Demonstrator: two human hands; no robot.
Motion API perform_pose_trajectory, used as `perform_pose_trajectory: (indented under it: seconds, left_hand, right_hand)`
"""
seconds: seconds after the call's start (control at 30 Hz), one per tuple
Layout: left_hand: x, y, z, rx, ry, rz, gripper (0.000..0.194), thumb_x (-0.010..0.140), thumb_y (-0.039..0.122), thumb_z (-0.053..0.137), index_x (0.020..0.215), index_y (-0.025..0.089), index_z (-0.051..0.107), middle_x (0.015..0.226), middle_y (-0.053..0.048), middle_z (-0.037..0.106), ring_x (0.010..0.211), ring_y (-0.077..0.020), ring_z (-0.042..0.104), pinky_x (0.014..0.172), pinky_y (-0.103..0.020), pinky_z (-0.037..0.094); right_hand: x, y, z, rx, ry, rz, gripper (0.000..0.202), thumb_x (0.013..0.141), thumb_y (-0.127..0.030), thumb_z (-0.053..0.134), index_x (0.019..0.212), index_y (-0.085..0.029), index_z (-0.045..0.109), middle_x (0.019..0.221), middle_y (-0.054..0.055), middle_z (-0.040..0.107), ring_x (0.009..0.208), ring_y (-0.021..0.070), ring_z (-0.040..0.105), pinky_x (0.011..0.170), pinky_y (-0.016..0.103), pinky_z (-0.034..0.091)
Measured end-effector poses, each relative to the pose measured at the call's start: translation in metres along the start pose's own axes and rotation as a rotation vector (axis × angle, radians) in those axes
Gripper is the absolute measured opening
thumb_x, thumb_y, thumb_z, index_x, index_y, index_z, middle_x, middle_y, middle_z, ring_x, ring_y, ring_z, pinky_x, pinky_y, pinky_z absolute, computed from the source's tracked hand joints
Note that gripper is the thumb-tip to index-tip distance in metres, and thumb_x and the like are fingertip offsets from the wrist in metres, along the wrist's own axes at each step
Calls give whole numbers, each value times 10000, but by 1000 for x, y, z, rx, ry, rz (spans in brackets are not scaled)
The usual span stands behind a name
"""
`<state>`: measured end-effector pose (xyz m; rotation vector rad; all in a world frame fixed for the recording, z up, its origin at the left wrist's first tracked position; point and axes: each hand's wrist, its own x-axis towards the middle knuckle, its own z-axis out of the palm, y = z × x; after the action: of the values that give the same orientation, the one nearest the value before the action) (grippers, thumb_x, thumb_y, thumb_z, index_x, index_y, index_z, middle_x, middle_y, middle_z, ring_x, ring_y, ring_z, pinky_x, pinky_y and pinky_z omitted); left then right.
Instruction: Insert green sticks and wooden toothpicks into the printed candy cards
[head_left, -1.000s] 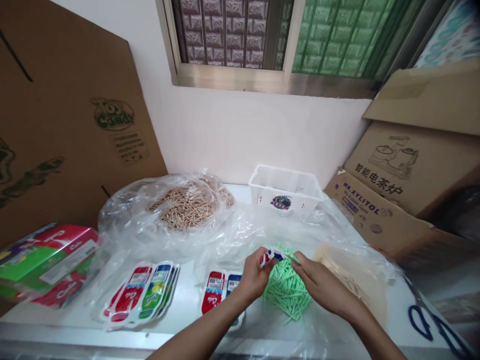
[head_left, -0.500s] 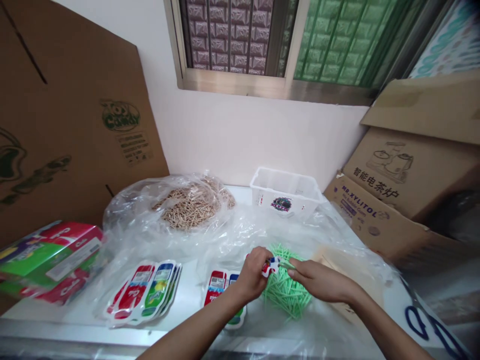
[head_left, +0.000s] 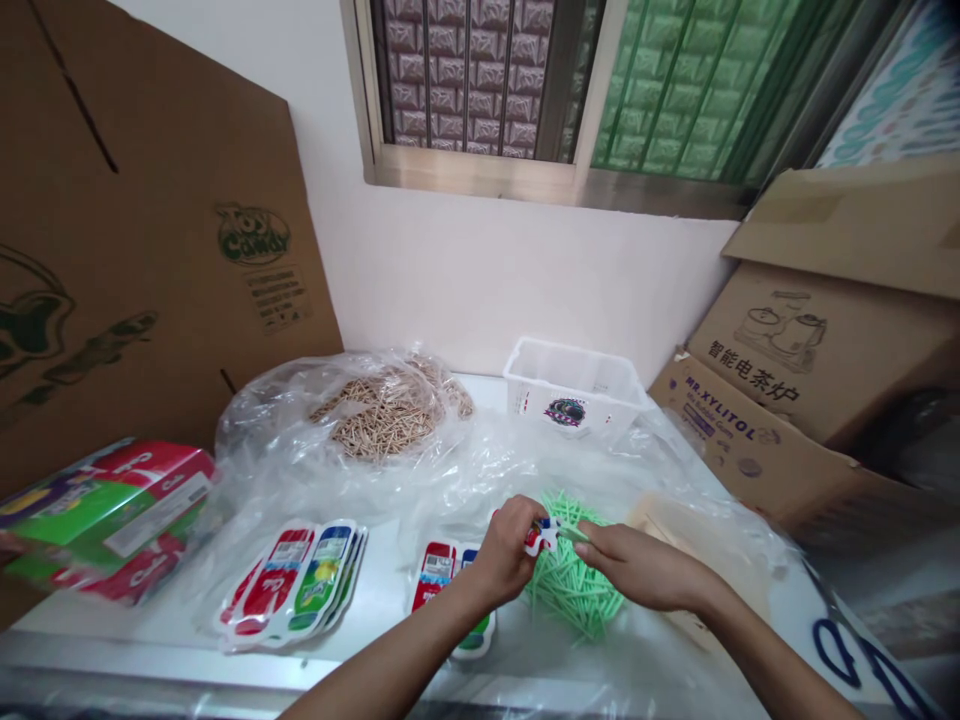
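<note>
My left hand [head_left: 512, 548] is closed on a small red, white and blue printed packet [head_left: 541, 537], mostly covered by the fingers. Between the thumb and fingers of my right hand [head_left: 649, 565] are pale green sticks [head_left: 573, 533]; how many I cannot tell. Their tips meet the packet's edge. Below both hands lies a loose pile of green sticks [head_left: 577, 595]. Partly hidden by my left forearm, a few red, blue and green packets [head_left: 433, 573] lie on the table. Farther left is a stack of similar packets [head_left: 289, 580].
A clear plastic bag [head_left: 255, 420] spills brown sticks [head_left: 382, 415] at the back. Behind the green pile stands a white plastic basket [head_left: 574, 395]. Cardboard boxes flank the table, left [head_left: 165, 230] and right [head_left: 795, 350]. A red and green printed box [head_left: 120, 520] sits at the left.
The whole view has shifted slightly. Both hands keep nearly the same pose, with the packet and green sticks still together. The printed box at the left looks slightly tilted.
</note>
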<state>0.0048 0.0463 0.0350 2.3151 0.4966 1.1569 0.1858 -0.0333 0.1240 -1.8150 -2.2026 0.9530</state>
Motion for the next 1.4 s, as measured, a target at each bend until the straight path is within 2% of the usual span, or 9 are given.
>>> perform_pose_trajectory:
  seconds: [0.3, 0.5, 0.67, 0.77, 0.87, 0.97, 1.13, 1.27, 1.4]
  left_hand:
    - [-1, 8, 4, 178, -68, 84, 267, 653, 46, 460, 886, 171, 495, 857, -95, 610, 806, -217, 540, 727, -345, 395]
    - [3, 24, -1, 291, -272, -195, 466, 638, 34, 470, 1078, 185, 440, 945, -74, 657, 798, -232, 574, 703, -351, 392]
    - [0, 33, 4, 332, -340, -203, 844, 566, 7, 475, 1346, 114, 168, 1055, -137, 643, 889, -274, 575, 775, -417, 394]
    - [-1, 35, 7, 316, -320, -223, 782, 569, 1, 459, 1324, 115, 289, 1022, -146, 649, 877, -282, 580, 785, -438, 386]
    - [4, 32, 5, 89, -242, -289, 466, 652, 29, 452, 1085, 170, 552, 954, -93, 661, 851, -243, 583, 775, -382, 395]
    - [8, 27, 3, -346, -146, -491, 136, 789, 199, 471, 772, 151, 597, 692, -24, 601, 667, -160, 543, 629, -264, 398]
    - [8, 26, 6, -911, -73, -746, 299, 725, 413, 635, 691, 121, 576, 593, 10, 526, 548, -100, 458, 578, -225, 381]
    - [5, 28, 9, -1031, -43, -834, 374, 653, 452, 707, 758, 100, 637, 670, -28, 612, 610, -129, 535, 643, -250, 427]
    - [4, 26, 8, -994, -47, -862, 401, 631, 474, 714, 724, 88, 661, 667, -58, 648, 621, -157, 570, 629, -263, 448]
  right_hand:
    - [-1, -11, 2, -445, 16, 104, 263, 893, -298, 369, 988, -153, 567, 838, 157, 693, 780, 290, 653, 617, 311, 396]
    - [7, -30, -3, -522, -47, 165, 387, 747, -47, 470, 1127, -76, 535, 887, 206, 691, 816, 312, 665, 634, 330, 435]
    - [16, -31, 0, -489, -55, 139, 482, 706, -39, 476, 1188, -31, 485, 890, 226, 683, 810, 313, 658, 621, 332, 435]
    - [20, -22, -3, -431, -40, 92, 399, 736, -91, 453, 1128, -58, 524, 904, 198, 680, 801, 271, 643, 620, 307, 424]
    - [20, -8, -9, -254, -14, 9, 244, 756, -158, 473, 967, -152, 595, 856, 78, 675, 752, 181, 607, 628, 253, 417]
    - [19, 8, -7, 258, 60, -67, 208, 814, -329, 481, 905, -173, 585, 728, -8, 595, 630, 120, 533, 578, 225, 413]
    - [27, 25, 24, 812, 284, -35, 384, 763, -542, 540, 807, -161, 551, 601, -62, 436, 507, 77, 399, 503, 209, 343]
    - [36, 30, 42, 806, 429, 37, 403, 762, -554, 543, 635, -174, 494, 503, -89, 324, 456, 66, 305, 449, 198, 254]
    - [36, 33, 40, 743, 651, 82, 397, 756, -548, 555, 661, -163, 568, 524, -54, 445, 477, 90, 397, 456, 211, 321]
